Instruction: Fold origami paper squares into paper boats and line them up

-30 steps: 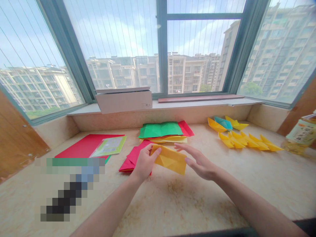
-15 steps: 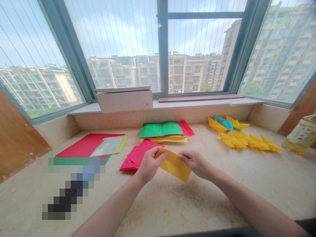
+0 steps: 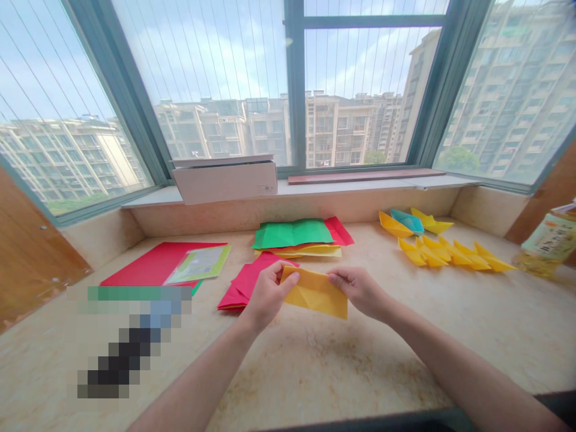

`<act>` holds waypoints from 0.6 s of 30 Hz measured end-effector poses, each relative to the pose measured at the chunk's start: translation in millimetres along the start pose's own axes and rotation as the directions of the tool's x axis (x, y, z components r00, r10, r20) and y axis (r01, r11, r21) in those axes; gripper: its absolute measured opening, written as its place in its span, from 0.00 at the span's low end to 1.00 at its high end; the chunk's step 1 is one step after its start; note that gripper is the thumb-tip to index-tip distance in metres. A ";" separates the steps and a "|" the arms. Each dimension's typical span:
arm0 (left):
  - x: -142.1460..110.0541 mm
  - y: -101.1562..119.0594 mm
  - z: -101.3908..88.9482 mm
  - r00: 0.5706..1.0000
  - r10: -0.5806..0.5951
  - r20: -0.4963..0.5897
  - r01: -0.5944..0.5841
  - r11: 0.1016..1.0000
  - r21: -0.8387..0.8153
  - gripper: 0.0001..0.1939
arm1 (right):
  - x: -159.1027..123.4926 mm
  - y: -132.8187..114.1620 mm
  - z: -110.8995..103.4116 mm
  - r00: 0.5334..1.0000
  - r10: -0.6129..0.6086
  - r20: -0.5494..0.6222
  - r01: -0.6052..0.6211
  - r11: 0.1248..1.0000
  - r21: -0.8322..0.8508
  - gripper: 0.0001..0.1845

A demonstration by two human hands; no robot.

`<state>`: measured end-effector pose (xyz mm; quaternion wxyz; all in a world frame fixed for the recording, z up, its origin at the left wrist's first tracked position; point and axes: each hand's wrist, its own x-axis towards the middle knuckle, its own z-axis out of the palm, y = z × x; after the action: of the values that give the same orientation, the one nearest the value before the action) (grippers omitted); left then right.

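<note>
A folded yellow paper (image 3: 317,293) is held just above the marble sill between both of my hands. My left hand (image 3: 266,295) pinches its upper left corner with thumb and fingers closed. At the paper's upper right edge my right hand (image 3: 360,291) pinches it too. Behind my left hand lie folded red sheets (image 3: 245,283). Farther back sits a stack of green, red and yellow sheets (image 3: 294,235).
Several yellow paper boats and a blue one (image 3: 438,247) line the right side. A large red sheet with a green leaflet (image 3: 180,267) lies at the left. A white box (image 3: 225,179) rests on the window ledge. A bottle (image 3: 546,243) stands far right.
My right hand, open beside the paper a second ago, has closed on its upper right edge. The paper has levelled out slightly and both hands hold it.
</note>
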<state>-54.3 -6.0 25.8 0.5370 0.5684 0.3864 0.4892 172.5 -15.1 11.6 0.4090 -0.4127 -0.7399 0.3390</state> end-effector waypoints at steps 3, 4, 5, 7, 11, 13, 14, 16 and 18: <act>-1.7 1.2 0.9 1.000 -0.008 0.019 0.008 1.000 -0.002 0.15 | -0.3 -0.3 0.4 1.000 -0.030 -0.008 0.029 0.998 -0.054 0.17; -2.4 1.4 1.4 1.000 -0.009 0.024 0.008 1.000 0.009 0.15 | -0.6 -1.1 0.7 0.999 -0.039 -0.008 0.038 0.996 -0.078 0.17; -3.1 1.5 2.0 1.000 -0.006 0.026 0.006 1.000 0.027 0.15 | -0.9 -2.2 1.2 0.999 -0.049 -0.008 0.048 0.993 -0.104 0.17; -4.1 1.2 2.9 1.000 0.007 0.018 -0.008 0.997 0.075 0.15 | -1.5 -4.1 2.4 0.998 -0.064 0.000 0.063 0.987 -0.149 0.18; -2.8 -0.7 1.9 1.000 0.023 -0.008 -0.022 0.992 0.122 0.16 | -2.0 -5.4 4.0 0.999 -0.033 0.033 0.038 0.987 -0.155 0.20; -1.1 -1.5 0.4 1.000 0.017 -0.016 -0.015 0.994 0.112 0.16 | -1.4 -5.6 3.2 0.999 0.008 0.037 -0.004 0.993 -0.119 0.20; -0.3 -1.7 -0.3 1.000 0.015 -0.016 -0.013 0.994 0.105 0.16 | -0.9 -5.7 2.4 0.999 0.029 0.033 -0.026 0.995 -0.101 0.20; 0.6 -1.7 -0.9 1.000 0.007 -0.015 -0.006 0.995 0.100 0.17 | 0.2 -5.9 0.5 0.998 0.063 0.016 -0.061 0.996 -0.070 0.21; 0.6 -0.9 -0.6 1.000 -0.009 -0.010 0.010 0.995 0.104 0.17 | 1.5 -5.8 -1.5 0.996 0.084 -0.024 -0.085 0.995 -0.051 0.20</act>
<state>-54.7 -5.2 24.9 0.5070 0.5915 0.4165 0.4685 171.5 -16.0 17.5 0.3916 -0.4577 -0.7258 0.3322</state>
